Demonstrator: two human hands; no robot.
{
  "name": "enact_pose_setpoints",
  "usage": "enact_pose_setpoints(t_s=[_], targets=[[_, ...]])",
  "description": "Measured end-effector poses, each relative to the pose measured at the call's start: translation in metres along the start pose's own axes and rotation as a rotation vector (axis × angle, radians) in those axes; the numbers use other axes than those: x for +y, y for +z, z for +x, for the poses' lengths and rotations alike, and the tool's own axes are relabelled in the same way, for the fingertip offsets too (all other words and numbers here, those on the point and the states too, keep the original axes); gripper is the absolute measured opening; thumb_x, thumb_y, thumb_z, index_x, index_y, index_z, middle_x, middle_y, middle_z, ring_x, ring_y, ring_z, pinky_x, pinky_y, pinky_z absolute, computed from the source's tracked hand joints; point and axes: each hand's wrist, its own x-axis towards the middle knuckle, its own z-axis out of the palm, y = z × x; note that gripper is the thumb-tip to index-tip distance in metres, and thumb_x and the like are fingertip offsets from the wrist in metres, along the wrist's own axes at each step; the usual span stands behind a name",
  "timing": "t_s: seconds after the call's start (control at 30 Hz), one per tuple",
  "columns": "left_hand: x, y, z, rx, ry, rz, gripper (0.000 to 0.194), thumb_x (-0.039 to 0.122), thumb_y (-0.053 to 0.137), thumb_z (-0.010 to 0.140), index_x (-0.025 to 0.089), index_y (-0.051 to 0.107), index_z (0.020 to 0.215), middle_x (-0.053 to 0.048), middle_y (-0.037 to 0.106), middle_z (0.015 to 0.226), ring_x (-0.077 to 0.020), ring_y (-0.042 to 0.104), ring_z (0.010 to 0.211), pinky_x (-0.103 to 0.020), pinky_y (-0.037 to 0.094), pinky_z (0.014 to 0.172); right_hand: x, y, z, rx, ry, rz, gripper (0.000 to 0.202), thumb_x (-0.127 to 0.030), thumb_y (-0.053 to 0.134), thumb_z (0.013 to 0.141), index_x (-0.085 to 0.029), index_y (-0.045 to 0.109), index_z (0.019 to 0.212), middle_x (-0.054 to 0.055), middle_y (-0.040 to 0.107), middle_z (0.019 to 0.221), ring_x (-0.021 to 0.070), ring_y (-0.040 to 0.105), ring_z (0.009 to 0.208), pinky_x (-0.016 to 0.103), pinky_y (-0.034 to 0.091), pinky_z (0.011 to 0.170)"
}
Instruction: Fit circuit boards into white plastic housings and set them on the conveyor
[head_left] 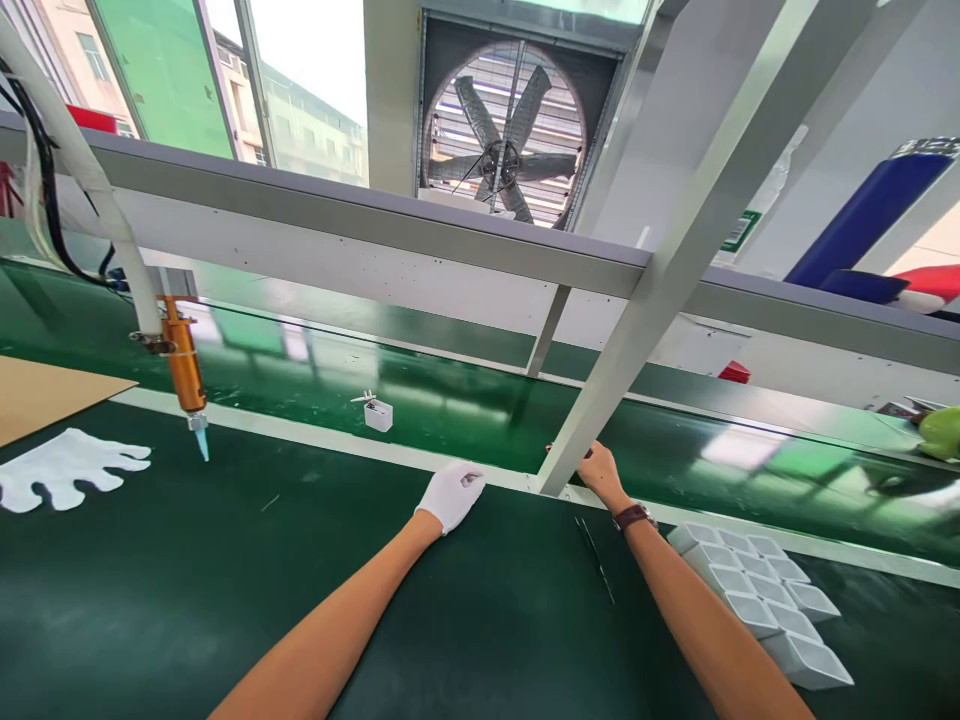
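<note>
My left hand (pixel 452 495), in a white glove, rests on the pale metal edge strip of the bench with its fingers curled in; nothing shows in them. My right hand (pixel 600 473) is bare, with a dark watch (pixel 634 516) at the wrist. It reaches past the slanting metal post (pixel 600 400), which hides most of its fingers; what they hold, if anything, cannot be made out. A pair of dark tweezers (pixel 596 560) lies on the mat between my forearms. On the green belt (pixel 465 425), a small white box (pixel 379 415) stands with thin wires or parts at its top.
Several open white boxes (pixel 757 585) stand grouped at right. An orange dispenser (pixel 182 360) with a blue nozzle hangs at left, above the mat. A white glove (pixel 71 470) and cardboard (pixel 52 395) lie far left. A shelf rail (pixel 360 210) crosses the view below a fan (pixel 502 140).
</note>
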Motion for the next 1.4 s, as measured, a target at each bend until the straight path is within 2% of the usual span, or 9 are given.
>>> enact_pose_setpoints(t_s=[0.13,0.27,0.43,0.57,0.7,0.9,1.1,1.23,1.4], targets=[[0.002,-0.002,0.000,-0.013,0.013,0.013,0.013,0.022,0.062,0.080,0.021,0.073,0.087,-0.004,0.075,0.087,-0.0190,0.068,0.081,-0.034,0.057,0.084,-0.003,-0.040,-0.029,0.190,0.094,-0.015,0.038,-0.033,0.068,0.066,-0.013,0.072,0.097,0.011,0.072,0.087,0.0251,0.067,0.081,0.041,0.054,0.082],[0.017,0.006,-0.022,-0.086,0.081,0.011,0.024,0.033,0.069,0.079,0.020,0.073,0.099,-0.005,0.072,0.094,-0.0201,0.067,0.084,-0.037,0.056,0.088,-0.015,-0.063,-0.077,0.249,0.103,0.077,0.048,-0.042,0.072,0.068,-0.013,0.070,0.105,0.014,0.073,0.096,0.0259,0.069,0.085,0.042,0.056,0.083],[0.044,0.039,-0.068,-0.288,0.240,-0.038,0.086,0.037,0.086,0.062,0.020,0.051,0.140,-0.012,0.064,0.127,-0.0267,0.066,0.108,-0.041,0.055,0.094,-0.043,-0.037,-0.154,0.121,0.030,0.277,0.034,-0.041,0.070,0.076,-0.019,0.072,0.102,0.010,0.077,0.094,0.0241,0.073,0.085,0.040,0.061,0.079],[0.050,0.050,-0.080,-0.396,0.461,0.128,0.063,0.023,0.073,0.075,0.020,0.055,0.134,-0.008,0.070,0.106,-0.0271,0.064,0.107,-0.044,0.049,0.102,-0.061,-0.005,-0.197,-0.013,-0.031,0.371,0.035,-0.041,0.071,0.081,-0.021,0.071,0.110,0.007,0.077,0.096,0.0213,0.074,0.085,0.038,0.063,0.081],[0.048,0.045,-0.071,-0.412,0.624,0.254,0.064,0.010,0.060,0.075,0.022,0.051,0.137,-0.005,0.072,0.094,-0.0261,0.065,0.099,-0.042,0.050,0.097,-0.059,-0.007,-0.211,-0.095,-0.071,0.370,0.036,-0.033,0.072,0.081,-0.025,0.070,0.116,0.007,0.070,0.126,0.0202,0.072,0.101,0.037,0.061,0.090],[0.050,0.041,-0.068,-0.383,0.689,0.300,0.059,0.011,0.058,0.076,0.026,0.054,0.133,-0.002,0.073,0.096,-0.0249,0.065,0.092,-0.038,0.049,0.092,-0.041,-0.060,-0.224,-0.112,-0.187,-0.011,0.056,-0.028,0.068,0.087,-0.025,0.053,0.141,0.011,0.048,0.153,0.0264,0.046,0.141,0.049,0.040,0.117],[0.050,0.042,-0.066,-0.417,0.641,0.388,0.049,0.015,0.055,0.080,0.027,0.057,0.127,-0.002,0.071,0.094,-0.0269,0.064,0.101,-0.042,0.045,0.095,-0.006,-0.125,-0.227,0.265,-0.090,-0.673,0.038,-0.021,0.049,0.096,-0.018,0.059,0.132,0.015,0.062,0.131,0.0312,0.056,0.122,0.051,0.049,0.105],[0.050,0.047,-0.066,-0.456,0.581,0.389,0.050,0.019,0.053,0.084,0.023,0.052,0.135,-0.006,0.070,0.104,-0.0253,0.063,0.101,-0.041,0.047,0.097,0.018,-0.143,-0.231,0.253,-0.016,-0.794,0.029,-0.012,0.048,0.089,-0.016,0.068,0.110,0.016,0.067,0.116,0.0321,0.060,0.107,0.046,0.052,0.092],[0.049,0.051,-0.069,-0.417,0.668,0.367,0.044,0.016,0.050,0.087,0.022,0.054,0.130,-0.007,0.070,0.105,-0.0239,0.065,0.097,-0.040,0.053,0.091,0.027,-0.142,-0.231,0.218,0.024,-0.823,0.029,-0.003,0.045,0.084,-0.015,0.066,0.100,0.014,0.067,0.110,0.0276,0.062,0.096,0.038,0.051,0.080]])
